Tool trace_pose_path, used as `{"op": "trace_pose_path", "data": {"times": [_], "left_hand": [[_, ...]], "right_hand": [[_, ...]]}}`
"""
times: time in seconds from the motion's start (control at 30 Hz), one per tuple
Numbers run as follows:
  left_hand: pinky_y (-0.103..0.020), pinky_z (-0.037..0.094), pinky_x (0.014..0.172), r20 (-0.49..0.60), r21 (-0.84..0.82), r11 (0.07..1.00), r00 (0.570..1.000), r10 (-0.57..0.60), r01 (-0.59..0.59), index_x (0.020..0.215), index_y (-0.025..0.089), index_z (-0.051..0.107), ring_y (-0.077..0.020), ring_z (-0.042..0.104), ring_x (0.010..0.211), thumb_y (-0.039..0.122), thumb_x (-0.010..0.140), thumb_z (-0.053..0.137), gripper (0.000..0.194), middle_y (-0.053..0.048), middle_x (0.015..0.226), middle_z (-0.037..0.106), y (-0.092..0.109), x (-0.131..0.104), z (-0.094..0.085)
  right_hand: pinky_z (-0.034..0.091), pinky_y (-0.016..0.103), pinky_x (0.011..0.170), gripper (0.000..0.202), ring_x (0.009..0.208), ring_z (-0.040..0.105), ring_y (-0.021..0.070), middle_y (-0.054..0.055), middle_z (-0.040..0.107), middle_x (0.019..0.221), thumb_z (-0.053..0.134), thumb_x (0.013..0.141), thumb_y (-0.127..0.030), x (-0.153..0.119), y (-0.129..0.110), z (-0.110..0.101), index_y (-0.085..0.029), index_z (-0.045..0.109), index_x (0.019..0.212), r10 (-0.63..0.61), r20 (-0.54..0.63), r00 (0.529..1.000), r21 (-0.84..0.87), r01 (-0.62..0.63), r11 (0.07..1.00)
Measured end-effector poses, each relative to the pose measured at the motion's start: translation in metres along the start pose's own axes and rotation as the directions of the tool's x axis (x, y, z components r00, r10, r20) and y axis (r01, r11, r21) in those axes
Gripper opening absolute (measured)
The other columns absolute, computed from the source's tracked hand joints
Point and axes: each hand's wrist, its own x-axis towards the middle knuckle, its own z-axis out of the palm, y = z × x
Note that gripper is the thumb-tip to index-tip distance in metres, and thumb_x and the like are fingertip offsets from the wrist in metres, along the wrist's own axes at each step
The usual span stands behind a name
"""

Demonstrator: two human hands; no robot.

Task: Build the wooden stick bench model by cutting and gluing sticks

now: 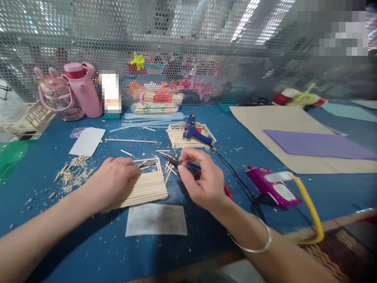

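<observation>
A panel of pale wooden sticks laid side by side (144, 184) lies on the blue table, with a small open frame at its far end. My left hand (114, 179) rests over its left part, fingers curled down on it. To the right, my right hand (203, 179) has thumb and forefinger pinched together; whatever is between the tips is too small to make out. Just behind those fingertips are the dark jaws of pliers (173, 160), whose red handle shows past the hand. Short cut sticks (168, 173) lie beneath the jaws.
A blue glue gun (197, 134) rests on a stick-built frame (176, 137). Glue sticks (153, 118), bottles (85, 92) and packed sticks (159, 103) stand behind. Wood scraps (73, 173) lie left; a purple device (273, 186) and purple sheet (312, 143) right. White paper (156, 220) lies in front.
</observation>
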Motion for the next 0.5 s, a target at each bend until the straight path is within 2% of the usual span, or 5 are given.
{"op": "trace_pose_path", "data": {"times": [0.17, 0.3, 0.4, 0.47, 0.5], "left_hand": [[-0.032, 0.039, 0.064, 0.035, 0.021, 1.000, 0.999, 0.012, -0.013, 0.089, 0.022, 0.067, -0.0187, 0.054, 0.073, 0.017, 0.084, 0.040, 0.028, -0.004, 0.076, 0.059, 0.001, 0.003, 0.002], [-0.035, 0.042, 0.074, -0.213, -0.060, 0.995, 0.973, -0.093, 0.082, 0.106, 0.019, 0.062, -0.0202, 0.054, 0.086, 0.020, 0.087, 0.037, 0.031, -0.007, 0.093, 0.062, -0.006, -0.005, -0.015], [-0.030, 0.044, 0.074, -0.463, -0.337, 0.915, 0.807, -0.367, 0.222, 0.112, 0.017, 0.056, -0.0152, 0.055, 0.082, 0.025, 0.088, 0.038, 0.031, -0.006, 0.093, 0.062, -0.018, -0.024, -0.030], [-0.025, 0.044, 0.066, -0.475, -0.601, 0.759, 0.652, -0.592, 0.251, 0.107, 0.017, 0.056, -0.0110, 0.054, 0.071, 0.028, 0.087, 0.041, 0.026, -0.002, 0.083, 0.060, -0.027, -0.039, -0.029], [-0.023, 0.044, 0.062, -0.413, -0.723, 0.650, 0.608, -0.678, 0.233, 0.103, 0.017, 0.055, -0.0094, 0.052, 0.064, 0.029, 0.087, 0.042, 0.024, -0.001, 0.078, 0.059, -0.030, -0.046, -0.024]], "right_hand": [[0.047, 0.029, 0.069, 0.026, 0.072, 0.057, 0.0142, 0.004, 0.059, 0.085, 0.051, 0.080, -0.019, 0.001, 0.002, 0.002, -0.019, 0.050, 0.106, -0.032, 0.068, 0.997, -0.008, 0.032, 0.999], [0.047, 0.029, 0.068, 0.022, 0.072, 0.057, 0.0150, 0.005, 0.060, 0.085, 0.050, 0.081, -0.021, 0.002, 0.004, 0.002, -0.018, 0.053, 0.103, -0.053, 0.109, 0.993, -0.023, 0.055, 0.998], [0.048, 0.031, 0.068, 0.018, 0.072, 0.059, 0.0166, 0.005, 0.061, 0.084, 0.051, 0.081, -0.022, 0.004, 0.004, 0.001, -0.020, 0.055, 0.098, -0.060, 0.120, 0.991, -0.072, 0.069, 0.995], [0.048, 0.033, 0.068, 0.014, 0.075, 0.060, 0.0182, 0.005, 0.063, 0.083, 0.050, 0.081, -0.022, 0.006, 0.003, 0.000, -0.021, 0.058, 0.093, -0.084, 0.141, 0.986, -0.101, 0.099, 0.990], [0.048, 0.033, 0.069, 0.012, 0.076, 0.060, 0.0188, 0.005, 0.063, 0.082, 0.050, 0.082, -0.021, 0.008, 0.002, 0.000, -0.022, 0.059, 0.089, -0.106, 0.159, 0.982, -0.108, 0.123, 0.987]]}}
